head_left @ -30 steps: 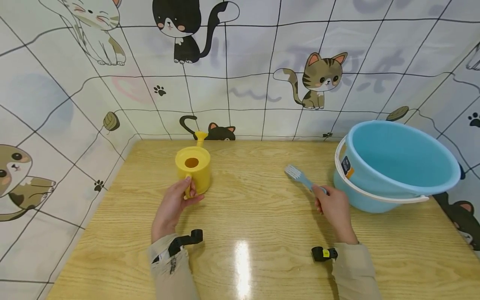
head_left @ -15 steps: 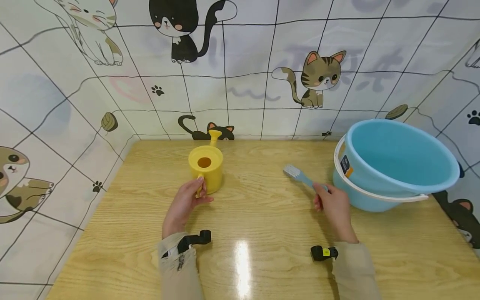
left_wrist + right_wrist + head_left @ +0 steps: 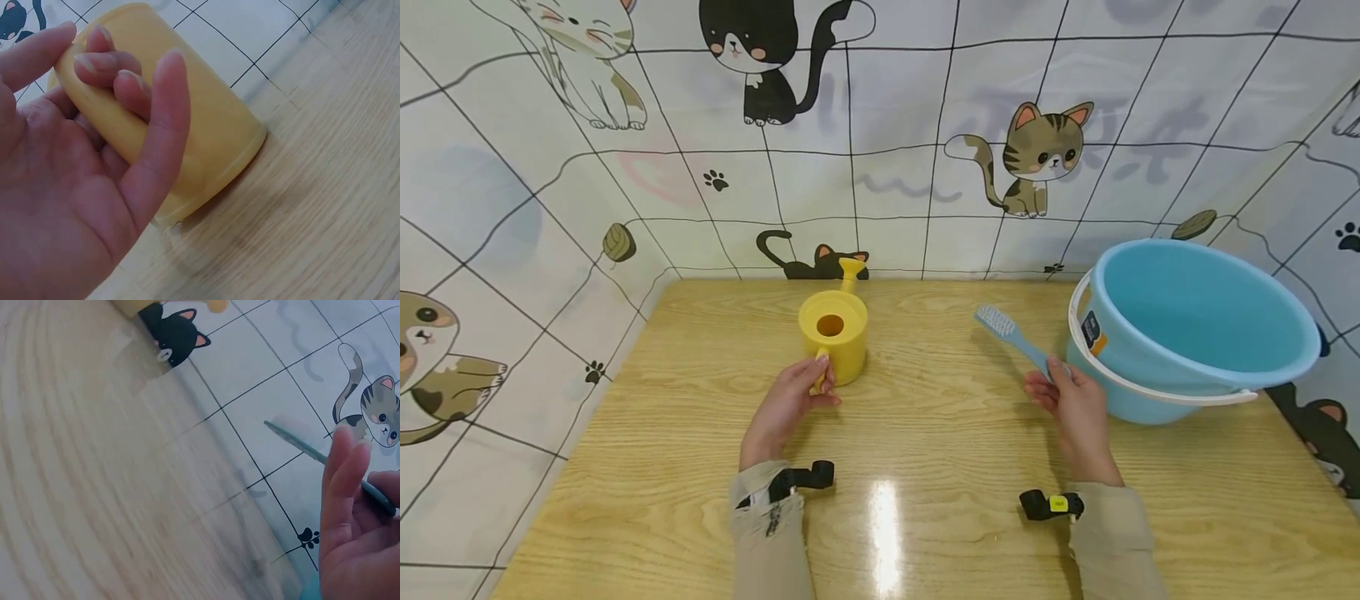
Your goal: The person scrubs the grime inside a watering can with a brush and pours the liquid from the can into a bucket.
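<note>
In the head view my left hand (image 3: 786, 408) grips the handle of a yellow toy watering can (image 3: 848, 354), its spout pointing toward the back wall. Fingers curl through that handle in the left wrist view, where the can's (image 3: 206, 119) lower edge is close to the tabletop; whether it touches, I cannot tell. My right hand (image 3: 1078, 417) pinches a light blue brush (image 3: 1017, 337) by its handle end, above the table. White bristles face up, and the head points to the far left. Edge-on, the brush (image 3: 297, 441) looks thin in the right wrist view.
A large light blue bucket (image 3: 1138, 362) with a white handle stands just right of my right hand. The wooden table (image 3: 955, 433) meets a white cat-patterned wall covering (image 3: 895, 183) at the back. Similar covering rises at both sides.
My left hand has carried the watering can to the right. The right hand has turned and lifted slightly, tilting the brush, its fingers now looser around the handle.
</note>
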Demonstrator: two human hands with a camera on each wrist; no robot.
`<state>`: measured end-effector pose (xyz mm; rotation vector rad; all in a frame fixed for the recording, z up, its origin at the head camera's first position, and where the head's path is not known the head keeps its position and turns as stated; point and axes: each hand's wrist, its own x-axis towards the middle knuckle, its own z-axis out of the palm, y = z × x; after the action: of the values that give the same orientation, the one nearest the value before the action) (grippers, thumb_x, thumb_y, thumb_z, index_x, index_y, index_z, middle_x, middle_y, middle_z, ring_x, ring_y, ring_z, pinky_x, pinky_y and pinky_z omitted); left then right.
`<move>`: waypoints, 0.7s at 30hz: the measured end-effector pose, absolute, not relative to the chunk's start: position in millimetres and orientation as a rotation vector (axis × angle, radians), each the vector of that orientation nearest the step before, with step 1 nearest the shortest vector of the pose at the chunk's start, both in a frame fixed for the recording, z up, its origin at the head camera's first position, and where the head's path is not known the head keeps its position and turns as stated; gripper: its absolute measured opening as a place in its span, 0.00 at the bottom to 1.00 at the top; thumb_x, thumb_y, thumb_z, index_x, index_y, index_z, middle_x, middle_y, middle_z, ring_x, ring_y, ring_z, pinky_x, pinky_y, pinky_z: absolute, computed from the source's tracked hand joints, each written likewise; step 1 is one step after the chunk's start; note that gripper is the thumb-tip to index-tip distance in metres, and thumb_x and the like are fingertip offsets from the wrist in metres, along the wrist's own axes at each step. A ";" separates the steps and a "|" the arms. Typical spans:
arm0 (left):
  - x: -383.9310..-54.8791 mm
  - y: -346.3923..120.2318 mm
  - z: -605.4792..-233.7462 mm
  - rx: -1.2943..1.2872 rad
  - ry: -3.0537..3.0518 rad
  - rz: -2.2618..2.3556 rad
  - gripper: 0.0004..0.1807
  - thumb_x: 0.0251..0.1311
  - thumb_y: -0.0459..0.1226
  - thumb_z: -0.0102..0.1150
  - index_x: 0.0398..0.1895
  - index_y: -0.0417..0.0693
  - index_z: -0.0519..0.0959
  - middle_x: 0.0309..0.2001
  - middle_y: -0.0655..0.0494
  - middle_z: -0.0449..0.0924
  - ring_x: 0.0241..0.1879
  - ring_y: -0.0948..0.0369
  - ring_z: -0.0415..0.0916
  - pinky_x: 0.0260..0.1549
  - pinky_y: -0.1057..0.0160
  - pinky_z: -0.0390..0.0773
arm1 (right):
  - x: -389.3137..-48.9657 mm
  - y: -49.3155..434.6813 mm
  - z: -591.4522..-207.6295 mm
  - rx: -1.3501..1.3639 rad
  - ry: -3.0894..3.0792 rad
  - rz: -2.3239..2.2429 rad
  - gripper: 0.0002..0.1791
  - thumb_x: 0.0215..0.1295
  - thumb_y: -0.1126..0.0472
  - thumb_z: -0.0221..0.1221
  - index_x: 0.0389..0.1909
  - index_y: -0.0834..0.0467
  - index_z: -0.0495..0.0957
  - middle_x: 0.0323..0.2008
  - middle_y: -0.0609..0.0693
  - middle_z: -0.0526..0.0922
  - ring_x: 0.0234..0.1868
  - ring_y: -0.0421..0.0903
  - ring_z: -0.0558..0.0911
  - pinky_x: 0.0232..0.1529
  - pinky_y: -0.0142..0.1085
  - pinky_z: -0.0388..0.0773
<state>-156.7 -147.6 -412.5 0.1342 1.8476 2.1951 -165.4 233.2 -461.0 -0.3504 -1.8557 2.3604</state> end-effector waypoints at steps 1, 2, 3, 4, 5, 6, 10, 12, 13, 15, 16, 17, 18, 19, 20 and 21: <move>-157.0 -147.2 -413.1 0.138 1.838 2.195 0.22 0.64 0.45 0.44 0.35 0.29 0.66 0.27 0.50 0.64 0.32 0.56 0.65 0.43 0.43 0.69 | -162.9 230.7 -454.5 -0.335 -1.829 2.413 0.34 0.60 0.46 0.52 0.52 0.74 0.65 0.29 0.51 0.83 0.28 0.40 0.81 0.24 0.27 0.75; -157.3 -146.7 -413.8 0.146 1.823 2.195 0.22 0.64 0.45 0.44 0.35 0.28 0.66 0.27 0.51 0.64 0.31 0.56 0.65 0.44 0.41 0.67 | -160.5 228.6 -448.3 -0.313 -1.788 2.476 0.33 0.61 0.48 0.51 0.53 0.75 0.63 0.31 0.52 0.83 0.30 0.41 0.82 0.25 0.27 0.75; -157.7 -146.1 -414.7 0.149 1.813 2.191 0.22 0.64 0.45 0.44 0.36 0.28 0.66 0.27 0.51 0.64 0.31 0.57 0.65 0.45 0.40 0.66 | -158.5 226.5 -442.6 -0.295 -1.748 2.535 0.32 0.62 0.50 0.51 0.54 0.75 0.62 0.32 0.53 0.83 0.31 0.41 0.82 0.25 0.27 0.75; -158.1 -145.3 -415.6 0.155 1.802 2.187 0.22 0.64 0.44 0.45 0.37 0.27 0.65 0.27 0.52 0.64 0.31 0.58 0.65 0.45 0.39 0.65 | -156.7 225.0 -437.8 -0.273 -1.699 2.600 0.31 0.64 0.52 0.50 0.55 0.75 0.61 0.33 0.54 0.83 0.32 0.42 0.82 0.25 0.27 0.75; -158.6 -144.1 -416.5 0.163 1.787 2.183 0.23 0.64 0.44 0.45 0.38 0.26 0.65 0.28 0.52 0.64 0.31 0.58 0.65 0.46 0.37 0.63 | -155.1 223.9 -433.9 -0.253 -1.655 2.655 0.29 0.65 0.54 0.48 0.54 0.75 0.60 0.35 0.55 0.82 0.33 0.43 0.82 0.25 0.27 0.74; -159.1 -142.8 -417.6 0.173 1.779 2.175 0.23 0.64 0.44 0.45 0.38 0.26 0.65 0.28 0.52 0.65 0.31 0.58 0.65 0.45 0.37 0.63 | -153.9 223.3 -431.7 -0.240 -1.620 2.694 0.27 0.65 0.55 0.48 0.54 0.74 0.60 0.36 0.56 0.82 0.34 0.43 0.82 0.26 0.27 0.74; -160.8 -137.0 -418.6 0.210 1.773 2.154 0.18 0.64 0.43 0.45 0.36 0.32 0.69 0.29 0.52 0.65 0.32 0.58 0.64 0.43 0.38 0.65 | -153.8 221.8 -428.8 -0.150 -1.498 2.824 0.21 0.67 0.59 0.46 0.52 0.71 0.58 0.44 0.62 0.78 0.40 0.47 0.81 0.28 0.28 0.75; -162.7 -134.9 -422.0 0.220 1.788 2.142 0.16 0.63 0.43 0.46 0.34 0.35 0.71 0.28 0.51 0.65 0.31 0.57 0.64 0.41 0.41 0.68 | -152.6 218.3 -426.9 -0.083 -1.482 2.842 0.22 0.67 0.59 0.45 0.54 0.71 0.57 0.46 0.63 0.76 0.44 0.49 0.79 0.30 0.29 0.75; -163.8 -134.1 -424.7 0.217 1.799 2.138 0.17 0.63 0.43 0.47 0.34 0.35 0.71 0.28 0.51 0.65 0.32 0.57 0.64 0.39 0.44 0.70 | -152.9 216.3 -427.3 -0.050 -1.500 2.833 0.23 0.68 0.59 0.45 0.55 0.72 0.56 0.47 0.64 0.75 0.45 0.49 0.78 0.31 0.29 0.76; -165.7 -132.5 -429.3 0.202 1.840 2.118 0.20 0.60 0.46 0.50 0.35 0.33 0.72 0.29 0.48 0.66 0.32 0.55 0.64 0.35 0.51 0.72 | -156.0 213.6 -432.2 0.020 -1.579 2.781 0.26 0.68 0.57 0.44 0.57 0.72 0.57 0.49 0.63 0.74 0.48 0.50 0.77 0.32 0.29 0.76; -167.0 -131.2 -432.0 0.196 1.858 2.105 0.23 0.59 0.47 0.52 0.37 0.31 0.72 0.29 0.46 0.67 0.32 0.55 0.64 0.33 0.55 0.72 | -158.4 213.8 -437.5 0.039 -1.622 2.744 0.27 0.67 0.55 0.45 0.58 0.72 0.58 0.49 0.62 0.74 0.48 0.51 0.76 0.33 0.29 0.76; -168.5 -129.8 -435.3 0.194 1.882 2.090 0.25 0.57 0.48 0.53 0.38 0.30 0.71 0.30 0.44 0.67 0.31 0.55 0.64 0.30 0.59 0.71 | -161.1 214.0 -443.1 0.061 -1.660 2.708 0.28 0.67 0.54 0.45 0.58 0.71 0.59 0.49 0.62 0.75 0.49 0.51 0.75 0.33 0.29 0.76; -169.6 -128.3 -437.8 0.190 1.901 2.080 0.27 0.56 0.49 0.54 0.39 0.29 0.72 0.30 0.41 0.67 0.31 0.55 0.64 0.28 0.61 0.70 | -165.9 215.6 -451.8 0.072 -1.689 2.674 0.28 0.67 0.52 0.45 0.58 0.70 0.61 0.49 0.62 0.75 0.48 0.52 0.76 0.33 0.30 0.76; -169.5 -126.6 -437.8 0.186 1.919 2.069 0.28 0.54 0.51 0.55 0.39 0.30 0.73 0.32 0.38 0.67 0.30 0.56 0.64 0.27 0.63 0.68 | -168.4 215.5 -455.5 0.085 -1.714 2.651 0.27 0.67 0.52 0.45 0.57 0.69 0.63 0.48 0.61 0.76 0.48 0.52 0.76 0.32 0.30 0.76; -169.5 -125.1 -438.1 0.184 1.934 2.061 0.28 0.53 0.51 0.56 0.39 0.31 0.74 0.33 0.36 0.67 0.29 0.57 0.64 0.26 0.64 0.67 | -170.6 214.7 -458.6 0.107 -1.710 2.646 0.25 0.67 0.52 0.45 0.56 0.67 0.66 0.47 0.60 0.77 0.47 0.52 0.77 0.31 0.31 0.76; -169.7 -124.0 -438.8 0.181 1.942 2.058 0.27 0.53 0.51 0.56 0.39 0.32 0.75 0.32 0.36 0.67 0.28 0.58 0.64 0.24 0.65 0.66 | -174.9 215.5 -465.4 0.141 -1.687 2.651 0.24 0.67 0.53 0.45 0.55 0.67 0.67 0.46 0.61 0.77 0.45 0.53 0.78 0.30 0.32 0.77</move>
<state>-169.7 -124.0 -438.8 0.1814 1.9417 2.0584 -174.9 215.5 -465.4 0.1406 -1.6873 2.6509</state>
